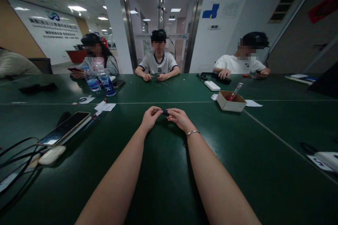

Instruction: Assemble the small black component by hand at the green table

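Note:
Both my arms reach forward over the dark green table (163, 154). Between my fingertips is a small black object (165, 112), too small to tell its kind. My left hand (151, 116) pinches its left end, where a light-coloured tip shows. My right hand (181, 119) grips the right end with thumb and fingers, and they cover part of it. A silver bracelet (193, 133) circles my right wrist. The object is held just at or slightly above the tabletop; I cannot tell whether it touches.
A phone (66, 128), a white rounded device (52, 155) and black cables (18, 163) lie left. Two bottles (107, 82) stand beyond. An open box (231, 102) holding a red tube sits right, near a white device (212, 85). Several people (158, 64) sit across the table.

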Motion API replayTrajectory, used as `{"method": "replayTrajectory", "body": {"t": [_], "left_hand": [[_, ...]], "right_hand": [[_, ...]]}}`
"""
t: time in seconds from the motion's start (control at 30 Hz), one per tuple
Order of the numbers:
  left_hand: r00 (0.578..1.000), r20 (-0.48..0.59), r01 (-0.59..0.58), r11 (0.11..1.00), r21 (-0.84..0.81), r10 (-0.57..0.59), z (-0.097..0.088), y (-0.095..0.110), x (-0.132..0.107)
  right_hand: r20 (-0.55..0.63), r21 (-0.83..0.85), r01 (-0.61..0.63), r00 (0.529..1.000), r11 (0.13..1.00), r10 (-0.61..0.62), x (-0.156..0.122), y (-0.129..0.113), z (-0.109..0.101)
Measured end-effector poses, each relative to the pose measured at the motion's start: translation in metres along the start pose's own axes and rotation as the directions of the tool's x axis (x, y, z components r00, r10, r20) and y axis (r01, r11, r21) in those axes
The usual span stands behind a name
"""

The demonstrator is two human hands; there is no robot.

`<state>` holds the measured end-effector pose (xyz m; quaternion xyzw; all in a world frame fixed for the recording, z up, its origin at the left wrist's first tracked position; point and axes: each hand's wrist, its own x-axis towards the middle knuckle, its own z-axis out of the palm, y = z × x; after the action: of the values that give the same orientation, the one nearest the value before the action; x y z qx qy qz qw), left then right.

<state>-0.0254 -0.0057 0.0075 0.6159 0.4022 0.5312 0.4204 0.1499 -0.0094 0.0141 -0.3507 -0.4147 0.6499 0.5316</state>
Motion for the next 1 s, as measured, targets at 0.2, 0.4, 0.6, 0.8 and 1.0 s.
{"method": "replayTrajectory", "body": {"t": [0.2,0.4,0.6,0.8,1.0], "left_hand": [[0.996,-0.003,0.089,0.995,0.055,-0.088,0.0007,0.0036,-0.0018],[0.997,-0.048,0.065,0.996,0.063,-0.062,0.0024,0.0005,-0.0009],[0.99,-0.114,0.09,0.994,0.066,-0.082,0.0011,-0.0001,0.0006],[0.994,-0.011,0.106,0.991,0.08,-0.105,0.0026,-0.0009,0.0],[0.993,-0.034,0.118,0.988,0.096,-0.115,0.0057,-0.0044,-0.0001]], "right_hand": [[0.012,-0.004,-0.002,1.0,1.0,0.002,-0.0007,-0.0002,0.0009],[0.026,0.001,-0.008,1.0,1.0,0.008,-0.0007,0.0001,0.0013],[0.031,-0.023,0.001,1.0,1.0,-0.001,-0.0003,0.0004,0.0009],[0.018,-0.012,0.009,1.0,1.0,-0.009,0.0006,0.0011,0.0006],[0.036,-0.027,0.015,0.999,1.0,-0.014,0.0012,0.0028,-0.0012]]}}
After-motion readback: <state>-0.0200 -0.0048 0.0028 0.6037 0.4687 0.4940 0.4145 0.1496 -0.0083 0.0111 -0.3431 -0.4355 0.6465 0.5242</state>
